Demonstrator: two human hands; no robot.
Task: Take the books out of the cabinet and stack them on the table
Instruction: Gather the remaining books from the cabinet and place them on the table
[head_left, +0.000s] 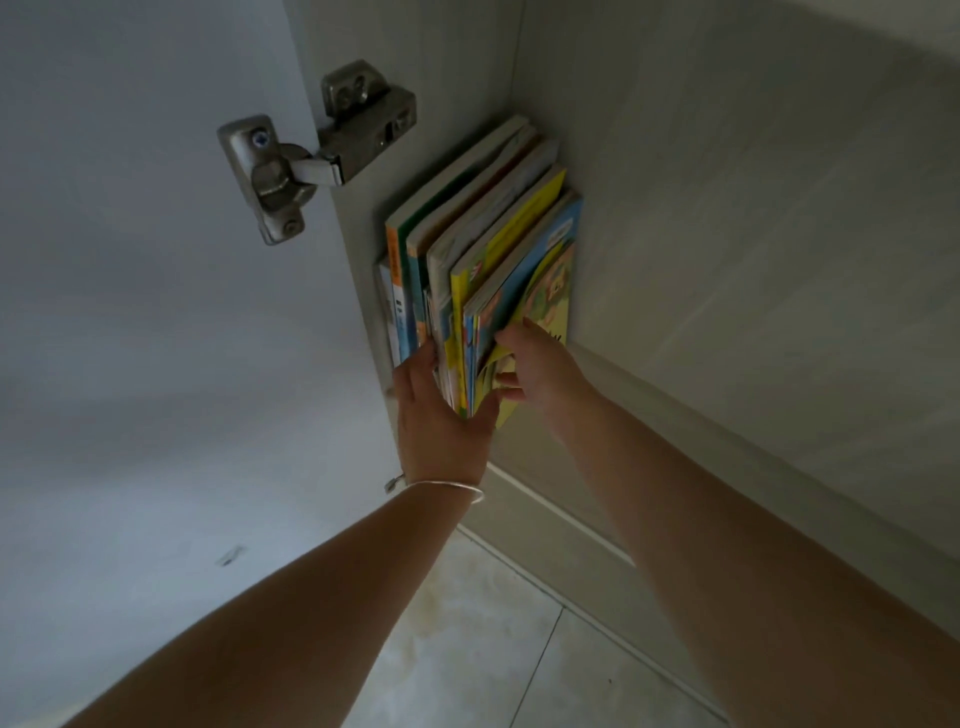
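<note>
Two bare forearms fill the foreground, reaching up and forward into the cabinet (727, 156), the left one wearing a thin silver bracelet (447, 488) at the wrist.

What they reach for is the row of books (483, 249), standing upright on edge against the cabinet's left side wall, spines toward the person, leaning on one another. These are thin, floppy picture books with bright yellow and blue covers, and none has left the cabinet yet.

To lift them well, I judge both hands should squeeze the bundle from its two outer faces and draw it straight out along the shelf. Soft covers bend, so pressure low down near the spines would hold the middle ones from slipping. The books farthest left, tucked by the wall, may stay behind unless the left fingers reach past them.

Left hand (441, 410) lies flat, fingers straight, palm against the near edges and left face of the bundle; it presses, not clasps. Right hand (535, 369) has its fingers curled into the outermost books, thumb on the cover, pinching a few at their lower corner, which bends outward.

Beyond stand the open door (130, 312), its metal hinge (311, 150), and pale floor tiles (493, 649) below.
</note>
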